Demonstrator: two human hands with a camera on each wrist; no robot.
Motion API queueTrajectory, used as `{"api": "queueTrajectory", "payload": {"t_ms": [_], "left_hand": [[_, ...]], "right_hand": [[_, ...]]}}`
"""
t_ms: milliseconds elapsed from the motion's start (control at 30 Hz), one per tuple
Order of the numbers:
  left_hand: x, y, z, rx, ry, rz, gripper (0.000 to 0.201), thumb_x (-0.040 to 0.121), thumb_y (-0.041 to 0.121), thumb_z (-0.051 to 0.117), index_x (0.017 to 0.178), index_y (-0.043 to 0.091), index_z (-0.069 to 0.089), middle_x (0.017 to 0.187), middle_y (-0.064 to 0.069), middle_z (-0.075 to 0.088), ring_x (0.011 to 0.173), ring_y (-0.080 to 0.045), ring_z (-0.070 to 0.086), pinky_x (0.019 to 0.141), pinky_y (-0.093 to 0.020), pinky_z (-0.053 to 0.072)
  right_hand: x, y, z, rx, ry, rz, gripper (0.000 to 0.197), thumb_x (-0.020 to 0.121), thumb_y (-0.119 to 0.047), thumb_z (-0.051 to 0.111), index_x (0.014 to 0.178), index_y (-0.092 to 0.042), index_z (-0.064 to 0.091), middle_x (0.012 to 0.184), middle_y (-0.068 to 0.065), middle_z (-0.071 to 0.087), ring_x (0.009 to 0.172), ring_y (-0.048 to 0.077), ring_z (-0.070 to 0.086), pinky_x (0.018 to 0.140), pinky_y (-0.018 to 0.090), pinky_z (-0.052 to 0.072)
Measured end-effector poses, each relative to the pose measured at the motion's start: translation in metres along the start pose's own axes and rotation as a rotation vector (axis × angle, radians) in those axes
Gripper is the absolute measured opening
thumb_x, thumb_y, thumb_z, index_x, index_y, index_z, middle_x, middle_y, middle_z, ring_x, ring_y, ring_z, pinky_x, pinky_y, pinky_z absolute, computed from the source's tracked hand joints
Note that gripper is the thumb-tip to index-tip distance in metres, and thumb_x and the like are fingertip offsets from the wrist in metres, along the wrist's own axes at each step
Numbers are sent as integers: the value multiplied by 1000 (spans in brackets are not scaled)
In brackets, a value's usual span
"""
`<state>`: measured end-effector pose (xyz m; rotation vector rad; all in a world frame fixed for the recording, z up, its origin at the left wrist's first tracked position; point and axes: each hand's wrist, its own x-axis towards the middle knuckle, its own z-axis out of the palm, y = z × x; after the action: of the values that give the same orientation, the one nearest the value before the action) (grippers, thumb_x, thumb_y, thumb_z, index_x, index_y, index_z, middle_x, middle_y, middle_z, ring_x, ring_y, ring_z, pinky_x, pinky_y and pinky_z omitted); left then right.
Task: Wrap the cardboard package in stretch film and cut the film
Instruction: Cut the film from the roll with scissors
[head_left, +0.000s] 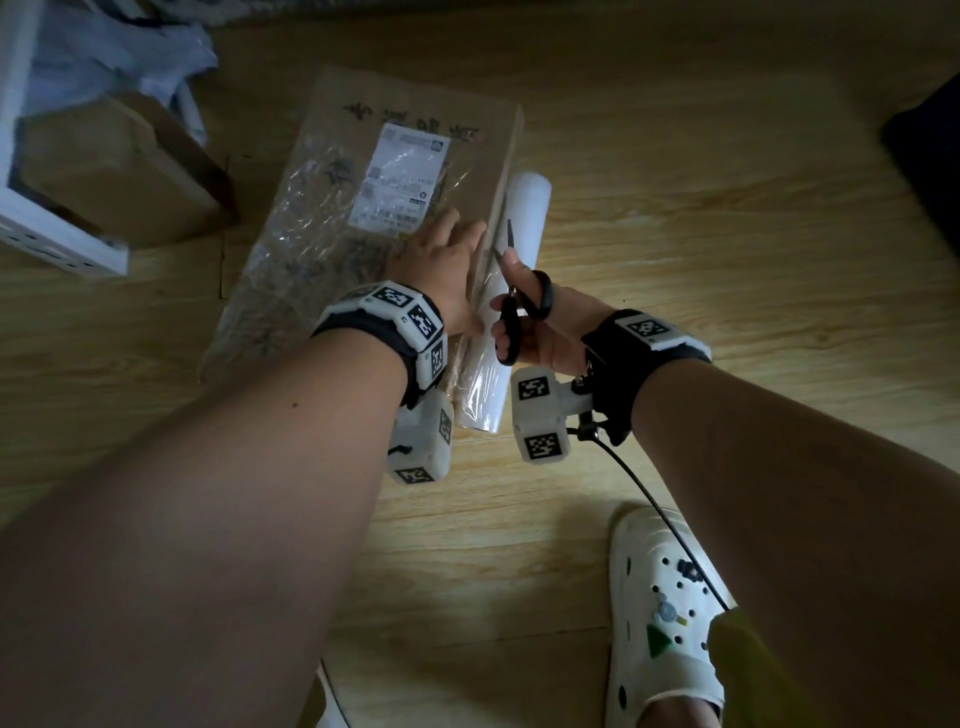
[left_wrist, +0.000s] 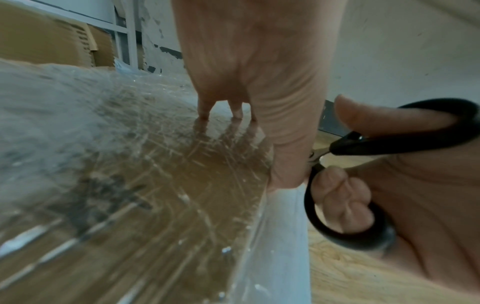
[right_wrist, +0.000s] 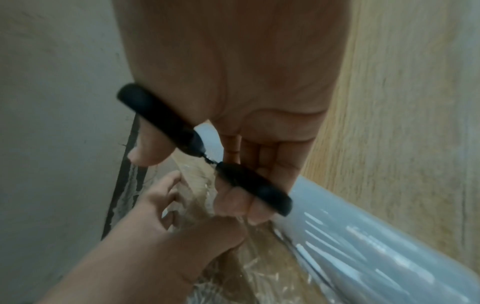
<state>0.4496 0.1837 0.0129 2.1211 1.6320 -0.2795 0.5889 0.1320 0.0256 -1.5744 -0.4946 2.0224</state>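
A flat cardboard package (head_left: 332, 218) with a white label lies on the wooden floor, its lower half under crinkled stretch film (left_wrist: 109, 164). The white film roll (head_left: 522, 244) lies along the package's right edge. My left hand (head_left: 441, 260) presses flat on the filmed top near that edge, fingers straight. My right hand (head_left: 524, 317) grips black-handled scissors (head_left: 519, 306), thumb and fingers through the loops. The blades point away from me, into the gap between package and roll. In the right wrist view the scissors (right_wrist: 205, 152) sit above the film roll (right_wrist: 376, 242).
A second brown cardboard box (head_left: 119, 171) stands at the left beside a white frame (head_left: 57, 239) and a pale plastic bag (head_left: 114, 57). A white clog (head_left: 665, 613) is at the lower right, with a thin black cable (head_left: 649, 493) running over it.
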Motion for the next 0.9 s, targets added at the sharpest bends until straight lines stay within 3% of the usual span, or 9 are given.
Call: {"api": "queueTrajectory", "payload": {"t_ms": [267, 467, 633, 900], "left_hand": [[-3, 1, -4, 14, -1, 1, 115, 63, 34, 83, 151, 27, 10, 159, 0, 4, 146, -26, 9, 115, -43, 19], [-4, 2, -4, 0, -5, -9, 114, 62, 32, 84, 151, 28, 12, 158, 0, 4, 145, -27, 10, 116, -44, 21], [-4, 2, -5, -37, -7, -9, 113, 61, 28, 86, 149, 27, 15, 157, -1, 7, 144, -28, 13, 115, -45, 25], [-5, 4, -8, -38, -29, -14, 112, 63, 24, 85, 150, 26, 14, 157, -1, 6, 144, -30, 12, 113, -45, 24]], "right_hand": [[-18, 4, -4, 10, -3, 28, 48, 88, -53, 57, 90, -6, 54, 62, 6, 54, 46, 14, 52, 48, 20, 51], [-22, 8, -3, 38, -7, 44, 43, 88, -50, 60, 87, -8, 51, 73, 6, 50, 47, 14, 50, 48, 21, 48], [-25, 10, -5, 43, 9, 49, 44, 87, -50, 60, 91, -7, 50, 64, 3, 51, 43, 12, 50, 46, 20, 46], [-32, 14, -5, 85, 27, 18, 47, 88, -50, 60, 99, -5, 49, 65, 2, 47, 44, 12, 47, 43, 20, 42]]}}
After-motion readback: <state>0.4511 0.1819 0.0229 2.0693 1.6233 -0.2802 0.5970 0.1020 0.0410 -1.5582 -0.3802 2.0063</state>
